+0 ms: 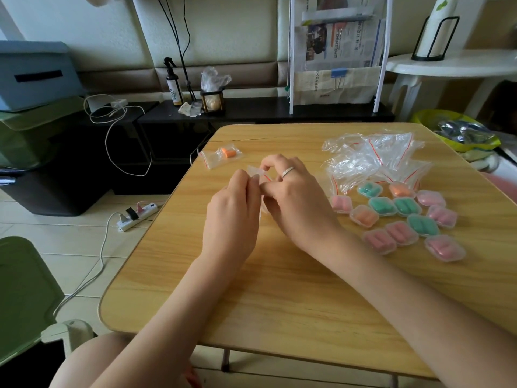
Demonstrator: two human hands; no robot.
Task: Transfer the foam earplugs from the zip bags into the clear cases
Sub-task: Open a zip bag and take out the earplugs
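Left hand: the left hand (237,200) sits over the middle of the table (279,289), fingers curled, pinching the near edge of a small zip bag (258,172) held between both hands.
Right hand: the right hand (296,197), a ring on one finger, pinches the same bag from the other side, thumb and forefinger bent round its red-striped mouth.
Bag in hand: clear plastic, mostly hidden by the fingers; I cannot tell what colour of earplugs it holds, or whether any are left in it.
Step in hand: it looks to me as though the seal is being pulled apart, or the contents worked out.
Done so far: a cluster of filled cases (402,219) lies right of the hands, near the right edge, each small clear box with a pair of plugs inside: pink, green and orange. They sit close, several touching.
Emptied bags: a heap of crumpled empty bags (375,155) lies just behind the cases, overlapping the farthest ones.
Left to do: one unopened bag (222,156) with orange earplugs (227,152) lies beyond the hands, toward the far left corner.
Spare case: I see no empty case on the table; one may be hidden under the hands.
Progress: judging by the piles, the job is nearly over, with two bags outstanding.
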